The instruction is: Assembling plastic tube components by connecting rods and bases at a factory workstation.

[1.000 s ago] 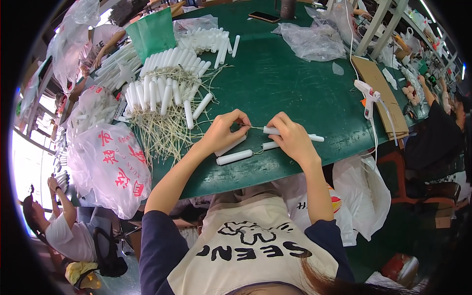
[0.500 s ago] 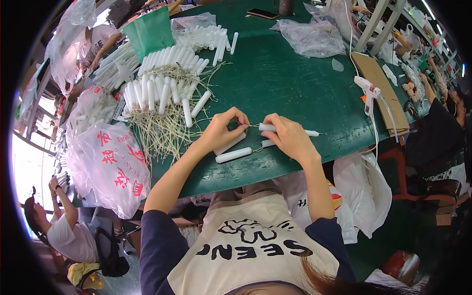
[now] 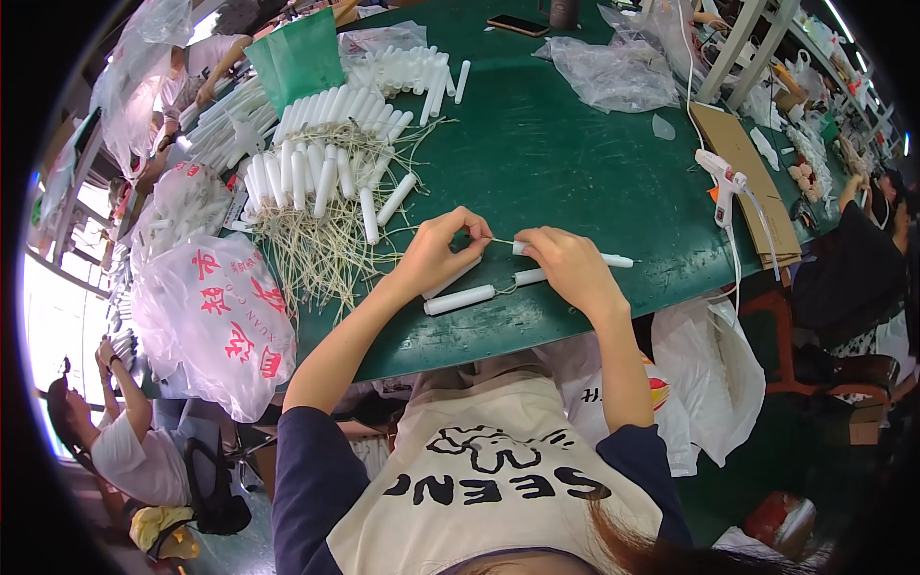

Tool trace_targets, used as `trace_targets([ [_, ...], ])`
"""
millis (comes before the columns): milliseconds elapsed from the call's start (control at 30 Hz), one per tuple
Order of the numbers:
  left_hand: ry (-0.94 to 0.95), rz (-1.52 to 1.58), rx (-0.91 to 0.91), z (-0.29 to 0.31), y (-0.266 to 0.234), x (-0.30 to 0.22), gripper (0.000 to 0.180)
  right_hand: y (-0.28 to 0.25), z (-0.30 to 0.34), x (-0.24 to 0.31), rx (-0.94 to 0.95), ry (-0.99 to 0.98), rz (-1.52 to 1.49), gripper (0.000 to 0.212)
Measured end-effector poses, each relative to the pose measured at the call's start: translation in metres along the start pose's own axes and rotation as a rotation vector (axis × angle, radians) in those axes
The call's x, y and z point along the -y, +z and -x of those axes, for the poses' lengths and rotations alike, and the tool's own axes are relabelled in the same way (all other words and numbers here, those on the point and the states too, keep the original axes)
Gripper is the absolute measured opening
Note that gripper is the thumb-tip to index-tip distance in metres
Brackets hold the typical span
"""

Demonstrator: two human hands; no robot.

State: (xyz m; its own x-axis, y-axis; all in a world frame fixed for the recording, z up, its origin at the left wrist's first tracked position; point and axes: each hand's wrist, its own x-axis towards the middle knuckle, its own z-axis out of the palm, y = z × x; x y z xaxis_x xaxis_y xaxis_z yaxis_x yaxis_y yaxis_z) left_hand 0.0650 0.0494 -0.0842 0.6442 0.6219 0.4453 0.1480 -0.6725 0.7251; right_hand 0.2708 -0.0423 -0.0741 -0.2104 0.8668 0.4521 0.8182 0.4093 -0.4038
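My left hand [image 3: 436, 252] is closed in a pinch on a thin pale cord [image 3: 503, 241] stretched toward my right hand. My right hand [image 3: 572, 266] grips a white tube [image 3: 518, 247] near its corded end, palm down. Most of this tube is hidden under the fingers. Beneath the left hand a second white tube [image 3: 454, 276] shows partly. In front of it lies another corded tube [image 3: 459, 300]. One more tube [image 3: 530, 277] emerges from under my right hand. A white tube end [image 3: 618, 261] sticks out beyond that hand; which tube it belongs to I cannot tell.
Left of my hands lie piled white tubes [image 3: 316, 177] with tangled cords [image 3: 316, 254]. A printed plastic bag [image 3: 216, 321] hangs at the left edge. On the right are a white glue gun [image 3: 724, 182] and cardboard [image 3: 743, 172]. Farther back lie clear plastic [image 3: 613, 75] and a phone [image 3: 517, 25].
My right fingers have shifted slightly right and closed over more of the tube, so less of its end shows. A little more cord is visible between my hands. My left hand keeps its pinch.
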Motion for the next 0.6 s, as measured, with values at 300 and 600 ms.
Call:
trace_targets([
  [300,-0.095,0.063,-0.04,0.002,0.005,0.002,0.019,0.002,-0.008,0.007,-0.072,0.065,-0.124,0.022],
  [600,0.019,-0.321,-0.019,-0.006,-0.003,-0.015,0.014,0.005,-0.006,0.0,-0.052,-0.064,0.057,0.017],
])
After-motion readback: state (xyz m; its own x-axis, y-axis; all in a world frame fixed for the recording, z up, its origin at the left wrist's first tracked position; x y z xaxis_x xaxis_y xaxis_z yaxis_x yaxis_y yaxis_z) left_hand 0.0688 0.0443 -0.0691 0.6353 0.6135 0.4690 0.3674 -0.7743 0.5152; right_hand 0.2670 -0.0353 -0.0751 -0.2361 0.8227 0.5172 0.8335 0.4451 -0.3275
